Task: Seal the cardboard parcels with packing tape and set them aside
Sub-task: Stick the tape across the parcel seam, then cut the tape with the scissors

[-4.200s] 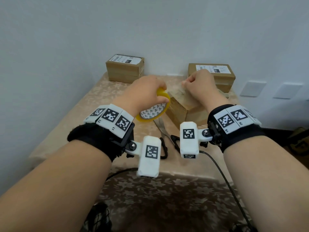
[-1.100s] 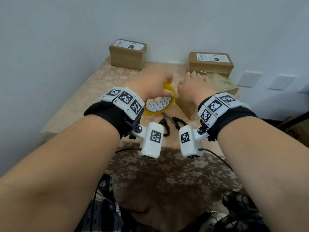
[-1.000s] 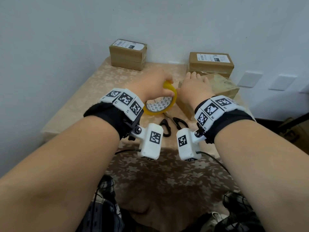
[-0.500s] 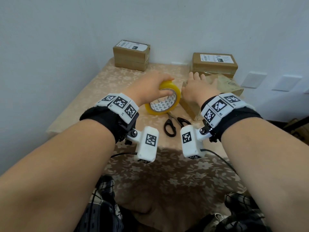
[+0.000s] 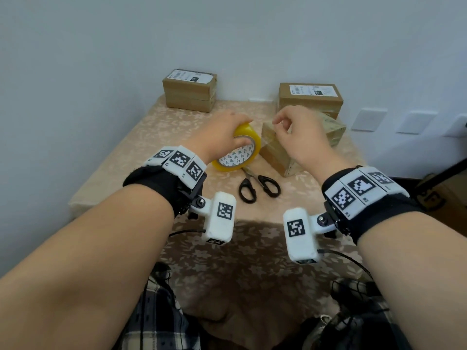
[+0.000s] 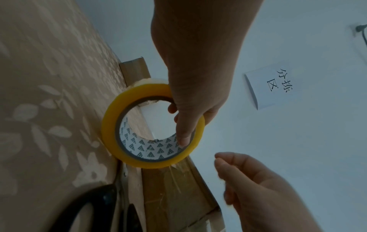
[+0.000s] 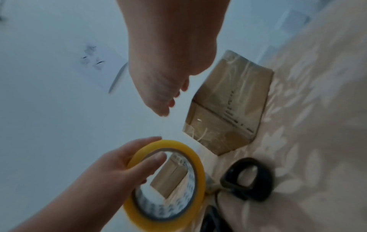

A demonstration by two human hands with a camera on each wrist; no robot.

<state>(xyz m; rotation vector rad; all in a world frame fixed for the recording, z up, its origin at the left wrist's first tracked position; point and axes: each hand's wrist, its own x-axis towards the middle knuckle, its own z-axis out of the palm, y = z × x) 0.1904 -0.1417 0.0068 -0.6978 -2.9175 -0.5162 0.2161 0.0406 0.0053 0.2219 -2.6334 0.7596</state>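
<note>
My left hand (image 5: 222, 132) grips the yellow tape roll (image 5: 255, 145), thumb inside the core, and holds it on edge against the near-left end of the brown parcel (image 5: 275, 157). A clear strip runs from the roll (image 6: 108, 130) onto the parcel (image 6: 168, 188), whose top shines with tape (image 7: 228, 102). Just above the parcel hovers my right hand (image 5: 300, 137), fingers curled and thumb meeting forefinger. I see nothing between those fingers (image 6: 220, 160). The right wrist view is blurred; it shows the left hand (image 7: 111, 169) on the roll (image 7: 196, 166).
Black-handled scissors (image 5: 252, 190) lie on the floral tablecloth (image 5: 156, 132) in front of the parcel. Two labelled boxes stand against the wall, at the back left (image 5: 188, 94) and the back right (image 5: 310, 97). A paper sign (image 6: 278, 87) hangs on the wall.
My right hand, flat on the parcel's top before, has lifted off it and curled its fingers. The left hand still holds the roll at the parcel's left end.
</note>
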